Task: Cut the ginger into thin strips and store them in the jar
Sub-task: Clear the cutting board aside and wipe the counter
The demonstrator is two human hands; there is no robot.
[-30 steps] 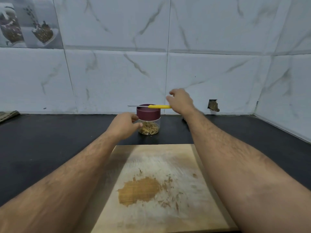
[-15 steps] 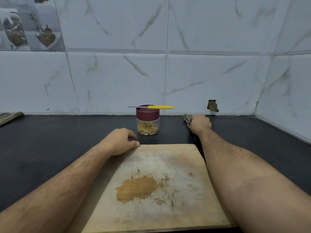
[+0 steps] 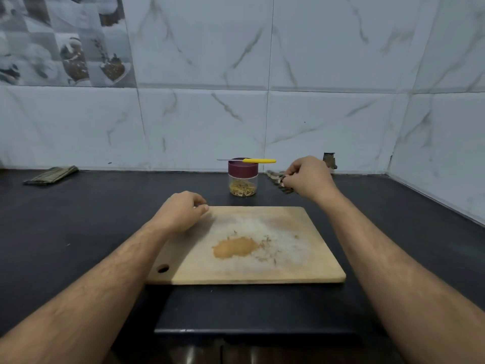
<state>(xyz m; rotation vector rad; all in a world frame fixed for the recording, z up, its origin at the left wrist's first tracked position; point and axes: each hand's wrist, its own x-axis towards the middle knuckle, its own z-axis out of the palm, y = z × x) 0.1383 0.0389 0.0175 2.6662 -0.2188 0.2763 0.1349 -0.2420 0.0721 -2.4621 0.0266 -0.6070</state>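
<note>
A lidded jar [image 3: 242,180] of ginger strips [image 3: 242,189] stands on the dark surface [image 3: 78,219], a yellow-handled knife [image 3: 252,160] across its lid, between the hands: left hand [image 3: 181,211] curled on the cutting board [image 3: 262,258], right hand [image 3: 308,178] pinching a patterned cloth [image 3: 277,179].

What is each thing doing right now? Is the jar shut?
jar: upright, lid on, ginger strips inside
knife: lying flat across the jar lid
cutting board: flat on counter, stained, a few scraps
right hand: pinching a dark cloth
left hand: curled, resting at board corner
folded cloth: lying far left
</note>
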